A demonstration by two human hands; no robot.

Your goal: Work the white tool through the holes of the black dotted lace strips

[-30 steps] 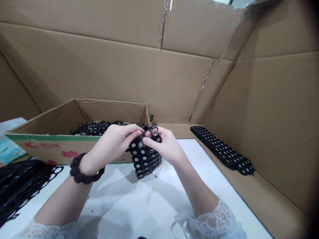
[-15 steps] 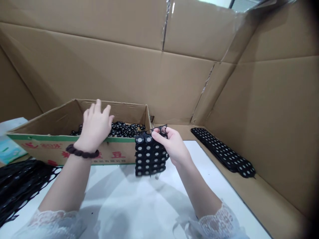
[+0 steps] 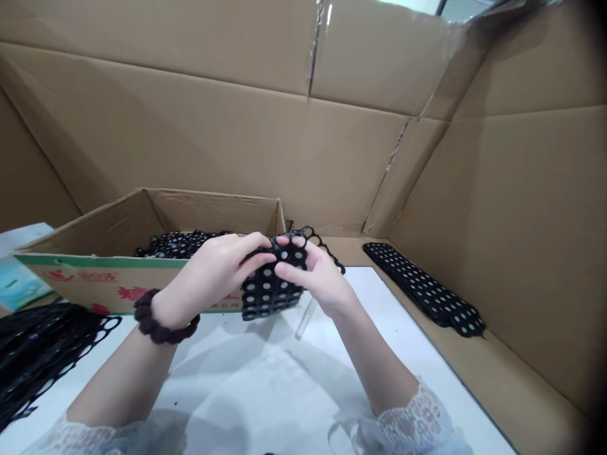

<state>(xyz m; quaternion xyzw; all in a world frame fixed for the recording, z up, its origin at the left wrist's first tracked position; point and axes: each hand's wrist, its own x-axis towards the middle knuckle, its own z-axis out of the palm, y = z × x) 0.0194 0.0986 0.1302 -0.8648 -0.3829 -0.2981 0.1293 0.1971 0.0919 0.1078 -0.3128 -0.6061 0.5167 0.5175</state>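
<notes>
The head camera looks forward and down over the table (image 3: 256, 395).

Black sheet (image 3: 266, 287), rows of pale dots, held up, lower part hanging

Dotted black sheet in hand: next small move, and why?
Probably the left hand tugs gently at the top of the dotted black sheet while the right hand steadies it. Both pinch it near its top, and a band of open rings sticks out behind the right hand, seemingly attached.

carton front (image 3: 107, 291) | red print (image 3: 131, 293): blurred, partly covered | small characters (image 3: 226, 306): 公司
</notes>
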